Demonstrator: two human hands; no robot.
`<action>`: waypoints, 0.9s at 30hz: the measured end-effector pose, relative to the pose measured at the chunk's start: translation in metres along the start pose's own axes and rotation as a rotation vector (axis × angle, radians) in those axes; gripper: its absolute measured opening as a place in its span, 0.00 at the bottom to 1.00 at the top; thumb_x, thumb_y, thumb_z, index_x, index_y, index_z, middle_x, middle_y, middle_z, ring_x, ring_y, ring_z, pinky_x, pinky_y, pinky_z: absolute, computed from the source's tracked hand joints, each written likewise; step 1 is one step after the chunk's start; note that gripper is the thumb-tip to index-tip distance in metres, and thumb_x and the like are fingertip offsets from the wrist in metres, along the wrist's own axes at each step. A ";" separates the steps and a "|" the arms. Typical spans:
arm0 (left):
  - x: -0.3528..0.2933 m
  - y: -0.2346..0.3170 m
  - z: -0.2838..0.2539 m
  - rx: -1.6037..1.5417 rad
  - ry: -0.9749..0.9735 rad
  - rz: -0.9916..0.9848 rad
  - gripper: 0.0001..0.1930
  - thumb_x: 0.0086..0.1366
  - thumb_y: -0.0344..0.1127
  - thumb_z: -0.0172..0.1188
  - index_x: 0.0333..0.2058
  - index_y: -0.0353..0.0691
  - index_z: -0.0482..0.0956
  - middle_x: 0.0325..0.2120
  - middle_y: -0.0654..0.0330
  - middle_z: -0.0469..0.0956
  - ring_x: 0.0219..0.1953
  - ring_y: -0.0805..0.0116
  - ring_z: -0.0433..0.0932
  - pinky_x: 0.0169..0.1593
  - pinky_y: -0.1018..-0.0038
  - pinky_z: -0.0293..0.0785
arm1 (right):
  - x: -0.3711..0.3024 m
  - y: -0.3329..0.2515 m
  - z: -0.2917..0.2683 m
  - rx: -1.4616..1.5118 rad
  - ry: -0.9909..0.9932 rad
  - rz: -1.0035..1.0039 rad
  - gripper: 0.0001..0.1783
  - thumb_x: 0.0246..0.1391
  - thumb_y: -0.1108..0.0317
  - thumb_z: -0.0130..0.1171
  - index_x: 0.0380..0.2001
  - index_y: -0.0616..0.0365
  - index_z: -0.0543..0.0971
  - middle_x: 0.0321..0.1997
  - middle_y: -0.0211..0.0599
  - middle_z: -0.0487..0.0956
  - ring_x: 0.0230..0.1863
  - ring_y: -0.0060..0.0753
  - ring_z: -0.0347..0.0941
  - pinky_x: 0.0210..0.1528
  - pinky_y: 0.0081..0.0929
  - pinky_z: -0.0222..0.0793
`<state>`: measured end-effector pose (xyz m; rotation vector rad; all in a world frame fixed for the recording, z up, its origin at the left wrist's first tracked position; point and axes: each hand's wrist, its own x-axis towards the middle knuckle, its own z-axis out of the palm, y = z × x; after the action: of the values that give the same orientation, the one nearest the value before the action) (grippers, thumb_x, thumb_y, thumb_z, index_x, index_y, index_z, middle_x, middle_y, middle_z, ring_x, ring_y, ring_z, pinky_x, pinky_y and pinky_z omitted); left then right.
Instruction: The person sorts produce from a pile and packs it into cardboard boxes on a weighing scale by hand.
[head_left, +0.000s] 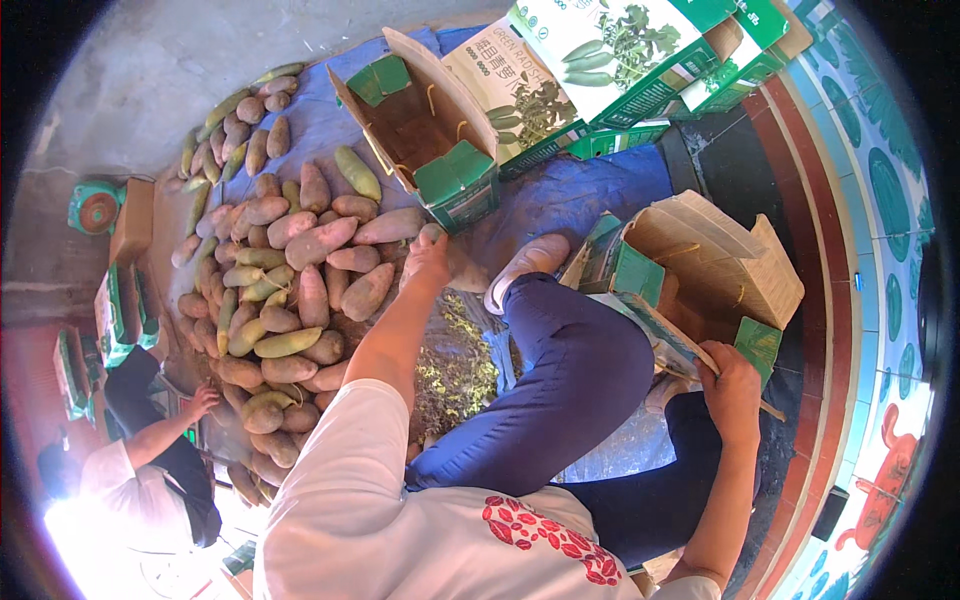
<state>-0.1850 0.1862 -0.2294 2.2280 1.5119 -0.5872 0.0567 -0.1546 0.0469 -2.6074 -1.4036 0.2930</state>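
Your left hand (428, 258) reaches out with the arm stretched long, fingers curled down at the edge of the heap of radishes (290, 290), right beside the nearest one; can't tell if it's actually gripping any. They're chunky, tapered, dusty pink-and-green roots piled on the wrinkly blue tarp (570, 195); your right hand (730, 385) is clamped on the flap of the open cardboard box (700, 270), brown inside with green corners, sitting by your knee.

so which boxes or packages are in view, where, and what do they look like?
Open box: top centre, brown inside, green flaps.
Printed cartons: top right, stacked, white and green with plant pictures.
Held box: at right hand, brown, green flaps.
Side cartons: left edge, green and brown.
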 end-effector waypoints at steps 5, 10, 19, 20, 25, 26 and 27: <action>-0.008 -0.007 0.010 0.314 0.100 0.058 0.29 0.53 0.36 0.59 0.55 0.56 0.61 0.53 0.60 0.60 0.55 0.55 0.63 0.52 0.63 0.67 | 0.000 -0.002 -0.003 -0.001 -0.020 -0.013 0.11 0.43 0.73 0.59 0.34 0.57 0.76 0.31 0.43 0.76 0.34 0.49 0.73 0.36 0.39 0.68; -0.007 -0.007 0.020 0.444 0.087 0.227 0.23 0.57 0.35 0.55 0.52 0.54 0.66 0.51 0.59 0.62 0.54 0.54 0.64 0.49 0.59 0.66 | 0.001 -0.002 0.002 0.031 -0.004 -0.031 0.11 0.42 0.73 0.59 0.34 0.57 0.76 0.30 0.43 0.76 0.34 0.49 0.73 0.36 0.40 0.68; -0.027 -0.013 0.041 0.513 -0.014 0.116 0.21 0.56 0.42 0.58 0.48 0.47 0.68 0.47 0.58 0.65 0.52 0.59 0.66 0.47 0.65 0.70 | 0.000 0.001 -0.003 0.006 -0.009 -0.011 0.13 0.39 0.75 0.60 0.34 0.56 0.76 0.30 0.43 0.76 0.34 0.48 0.73 0.36 0.39 0.68; -0.031 -0.025 0.049 0.481 -0.030 0.053 0.24 0.54 0.44 0.60 0.48 0.45 0.67 0.47 0.58 0.65 0.52 0.60 0.67 0.47 0.66 0.70 | 0.002 0.000 0.001 0.015 -0.004 -0.035 0.13 0.39 0.75 0.60 0.34 0.57 0.76 0.29 0.43 0.75 0.34 0.48 0.73 0.36 0.39 0.68; -0.063 -0.034 0.068 0.294 0.018 0.043 0.35 0.46 0.51 0.67 0.49 0.43 0.63 0.47 0.58 0.65 0.52 0.61 0.66 0.49 0.66 0.70 | 0.001 -0.001 -0.001 -0.020 0.016 -0.015 0.13 0.39 0.75 0.60 0.33 0.57 0.76 0.29 0.42 0.75 0.33 0.47 0.73 0.36 0.39 0.68; -0.071 -0.032 0.063 0.289 0.027 0.073 0.38 0.44 0.52 0.69 0.50 0.43 0.62 0.48 0.58 0.65 0.53 0.61 0.66 0.50 0.66 0.69 | -0.001 -0.001 0.000 -0.001 0.006 -0.027 0.13 0.39 0.74 0.60 0.33 0.57 0.76 0.29 0.43 0.75 0.33 0.47 0.73 0.36 0.39 0.68; -0.074 -0.031 0.065 0.297 0.037 0.099 0.38 0.44 0.52 0.69 0.50 0.43 0.62 0.48 0.58 0.65 0.53 0.61 0.66 0.50 0.66 0.69 | -0.002 0.000 0.000 0.016 -0.001 -0.033 0.13 0.39 0.73 0.61 0.33 0.57 0.76 0.29 0.43 0.76 0.34 0.47 0.73 0.36 0.40 0.68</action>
<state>-0.2464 0.1049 -0.2462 2.5315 1.3976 -0.7877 0.0561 -0.1563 0.0472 -2.5690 -1.4377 0.2996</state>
